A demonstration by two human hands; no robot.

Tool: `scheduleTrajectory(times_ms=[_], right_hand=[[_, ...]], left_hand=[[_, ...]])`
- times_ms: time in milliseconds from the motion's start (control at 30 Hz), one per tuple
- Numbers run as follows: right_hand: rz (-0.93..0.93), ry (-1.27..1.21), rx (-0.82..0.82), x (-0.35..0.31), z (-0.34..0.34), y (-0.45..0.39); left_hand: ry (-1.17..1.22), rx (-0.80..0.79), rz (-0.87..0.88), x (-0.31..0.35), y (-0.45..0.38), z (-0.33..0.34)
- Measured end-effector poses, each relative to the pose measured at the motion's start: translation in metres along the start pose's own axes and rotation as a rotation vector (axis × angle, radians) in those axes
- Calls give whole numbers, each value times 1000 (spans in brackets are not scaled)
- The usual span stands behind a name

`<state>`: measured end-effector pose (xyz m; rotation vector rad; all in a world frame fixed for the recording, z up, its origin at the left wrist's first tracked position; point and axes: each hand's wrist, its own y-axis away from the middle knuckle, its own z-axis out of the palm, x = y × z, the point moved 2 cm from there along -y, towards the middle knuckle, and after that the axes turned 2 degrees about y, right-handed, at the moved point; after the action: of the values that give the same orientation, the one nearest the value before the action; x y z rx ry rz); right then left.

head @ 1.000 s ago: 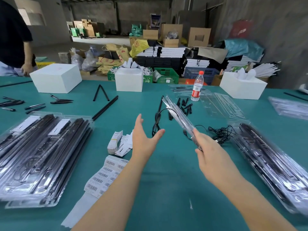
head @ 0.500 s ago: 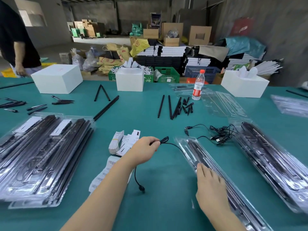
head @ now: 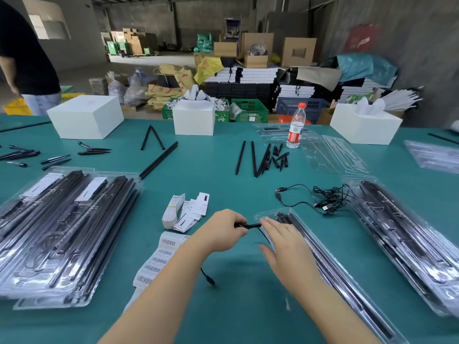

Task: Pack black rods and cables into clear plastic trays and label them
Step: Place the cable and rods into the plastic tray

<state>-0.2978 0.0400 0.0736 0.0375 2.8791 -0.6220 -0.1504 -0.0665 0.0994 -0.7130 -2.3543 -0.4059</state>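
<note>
While packed trays (head: 67, 234) sit stacked at left and more at right (head: 407, 234), one tray (head: 323, 259) lies open at near centre with rods in it, no cable yet. Left hand (head: 221, 232) pinches a black cable (head: 248, 225); right hand (head: 285, 244) fingers are straight, touching it. Loose rods (head: 253, 157), cables (head: 325, 199) and barcode labels (head: 159, 261) remain on the table (head: 223, 180).

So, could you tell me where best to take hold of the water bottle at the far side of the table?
I would grip the water bottle around its labelled middle, coming from the near left. It stands upright, the body is round and narrow, and clear trays crowd its right side, while short black pieces lie just in front.
</note>
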Motion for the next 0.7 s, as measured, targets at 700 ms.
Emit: scheduleTrajectory(times_ms=[700], right_hand=[[453,-665,-86,18,14,-46]], left_hand=[[377,232,-2,-12,1,-23]])
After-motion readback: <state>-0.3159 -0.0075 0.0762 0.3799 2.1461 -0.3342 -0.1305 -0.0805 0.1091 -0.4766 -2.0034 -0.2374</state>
